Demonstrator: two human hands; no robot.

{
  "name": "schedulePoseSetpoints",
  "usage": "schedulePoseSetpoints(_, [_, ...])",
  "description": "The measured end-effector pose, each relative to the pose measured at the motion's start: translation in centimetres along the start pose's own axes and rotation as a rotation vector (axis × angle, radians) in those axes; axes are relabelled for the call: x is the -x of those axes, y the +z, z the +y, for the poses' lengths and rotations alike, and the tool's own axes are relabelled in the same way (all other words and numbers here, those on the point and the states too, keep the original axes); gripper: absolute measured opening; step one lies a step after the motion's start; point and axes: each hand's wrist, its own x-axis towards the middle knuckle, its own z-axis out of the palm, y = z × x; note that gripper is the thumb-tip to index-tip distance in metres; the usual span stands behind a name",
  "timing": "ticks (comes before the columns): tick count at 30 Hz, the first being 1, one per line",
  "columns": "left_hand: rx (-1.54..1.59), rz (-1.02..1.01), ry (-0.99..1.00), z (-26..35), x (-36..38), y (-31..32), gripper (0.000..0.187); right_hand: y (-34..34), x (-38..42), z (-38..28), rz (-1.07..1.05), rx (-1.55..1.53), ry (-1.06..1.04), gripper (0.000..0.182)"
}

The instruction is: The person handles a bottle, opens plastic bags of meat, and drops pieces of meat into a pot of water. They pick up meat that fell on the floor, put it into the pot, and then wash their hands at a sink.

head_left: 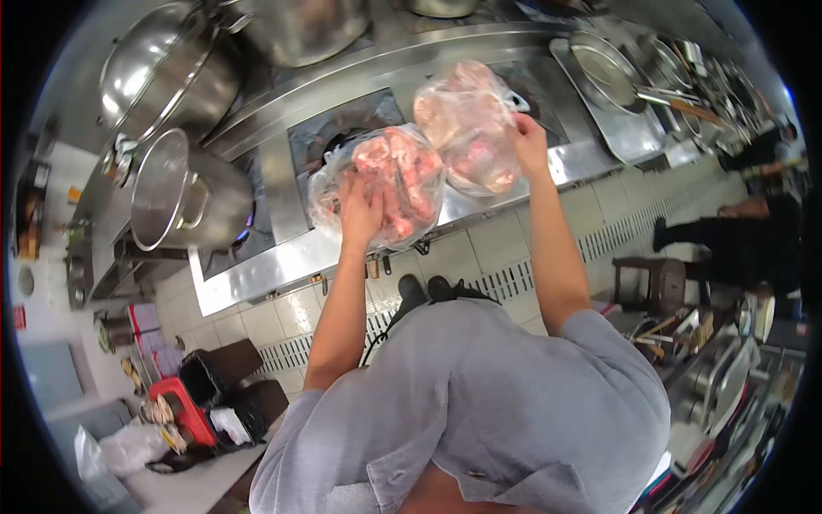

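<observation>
Two clear plastic bags of raw, reddish meat or bones lie side by side on the steel stove. My left hand (361,210) rests on the left bag (398,171), its fingers spread over the plastic and the pieces. At the right edge of the right bag (467,120), my right hand (529,141) has its fingers pressed together on the plastic. The right bag sits slightly farther back, and the two touch or nearly touch. Part of a burner (342,128) shows behind the left bag.
A tall steel pot (210,201) stands on the left burner, with a blue flame beneath. Large pots (300,26) stand behind. Strainers (608,73) lie on a tray (638,146) at the right. Another person (753,227) stands far right, near a stool (651,283).
</observation>
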Motion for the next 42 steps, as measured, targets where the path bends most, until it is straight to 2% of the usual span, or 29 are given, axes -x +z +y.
schedulePoseSetpoints(2, [0.084,-0.057,0.011,3.4,-1.8,0.5,0.026,0.1,0.7,-1.2,0.153,0.374,-0.104,0.021])
schedulePoseSetpoints(3, [0.137,-0.095,0.014,4.6,-2.9,1.0,0.026,0.2,0.9,-2.2,0.161,0.380,-0.102,0.021])
schedulePoseSetpoints(4, [0.221,-0.097,0.123,5.2,-3.8,1.8,0.027,0.3,1.0,-3.0,0.198,0.498,-0.108,0.019])
schedulePoseSetpoints(5, [0.221,-0.105,0.130,6.0,-4.4,2.6,0.027,0.4,1.3,-3.6,0.235,0.613,-0.113,0.016])
schedulePoseSetpoints(7, [0.283,-0.200,0.150,8.4,-6.3,3.9,0.028,0.3,0.8,-3.4,0.193,0.518,-0.095,0.016])
schedulePoseSetpoints(9, [0.263,-0.147,0.238,10.6,-8.7,6.1,0.029,0.1,0.2,-3.3,0.142,0.418,-0.081,0.016])
schedulePoseSetpoints(11, [0.240,-0.092,0.314,11.9,-10.6,8.3,0.030,0.0,0.3,-3.8,0.063,0.055,-0.040,0.014])
schedulePoseSetpoints(13, [0.035,-0.182,0.406,12.6,-12.8,11.1,0.028,-0.7,-0.9,-3.6,-0.026,-0.023,-0.102,0.011])
schedulePoseSetpoints(14, [-0.081,-0.299,0.405,12.1,-13.7,12.6,0.020,-1.1,-1.1,-3.4,-0.084,-0.070,-0.055,0.010])
schedulePoseSetpoints(15, [-0.092,-0.304,0.396,12.1,-13.9,13.2,0.020,-1.5,-1.1,-3.6,-0.143,-0.120,-0.006,0.009])
schedulePoseSetpoints(17, [-0.134,-0.314,0.287,12.7,-15.7,14.2,0.019,-2.4,-1.4,-4.3,-0.130,-0.132,-0.061,0.009])
schedulePoseSetpoints(18, [-0.153,-0.310,0.293,13.3,-16.9,14.3,0.019,-2.7,-1.3,-4.3,-0.085,-0.118,0.006,0.009])
schedulePoseSetpoints(19, [0.007,-0.251,0.188,14.1,-17.4,13.9,0.021,-2.8,-1.3,-4.0,-0.044,-0.105,0.090,0.009])
schedulePoseSetpoints(20, [0.162,-0.197,0.075,14.9,-17.6,13.5,0.025,-2.6,-1.3,-3.1,0.005,-0.226,0.124,0.017])
schedulePoseSetpoints(21, [0.144,-0.209,0.062,16.0,-17.8,13.4,0.025,-2.3,-1.0,-3.4,0.001,-0.241,0.145,0.017])
schedulePoseSetpoints(23, [0.268,-0.087,0.090,18.6,-18.4,13.7,0.027,-1.9,-0.6,-5.8,-0.001,0.056,-0.171,0.031])
schedulePoseSetpoints(24, [0.261,-0.088,0.085,19.7,-18.5,13.9,0.027,-1.6,-0.6,-6.6,-0.006,0.050,-0.167,0.031])
schedulePoseSetpoints(26, [0.267,-0.179,-0.067,21.3,-18.1,14.1,0.028,-1.3,-0.4,-7.4,0.065,0.440,-0.380,0.043])
schedulePoseSetpoints(30, [0.277,-0.175,-0.064,21.6,-17.9,13.5,0.028,-1.2,-1.8,-6.2,0.072,0.438,-0.360,0.041])
schedulePoseSetpoints(32, [0.322,-0.152,-0.059,20.7,-17.4,12.8,0.026,-0.7,-1.8,-6.0,0.091,0.447,-0.430,0.034])
schedulePoseSetpoints(36, [0.308,-0.226,-0.032,20.5,-16.8,10.8,0.025,0.1,-1.8,-6.4,0.084,0.436,-0.346,0.027])
schedulePoseSetpoints(38, [0.269,-0.316,-0.015,19.5,-16.4,9.5,0.025,-0.5,-2.2,-4.8,0.140,0.429,-0.348,0.022])
schedulePoseSetpoints(39, [0.276,-0.322,-0.020,19.0,-15.8,8.9,0.025,-1.5,-2.9,-5.0,0.301,0.444,-0.258,0.021])
schedulePoseSetpoints(42, [0.362,-0.374,0.006,17.2,-14.9,7.4,0.027,-3.4,-3.2,-4.0,0.469,0.486,-0.224,0.019])
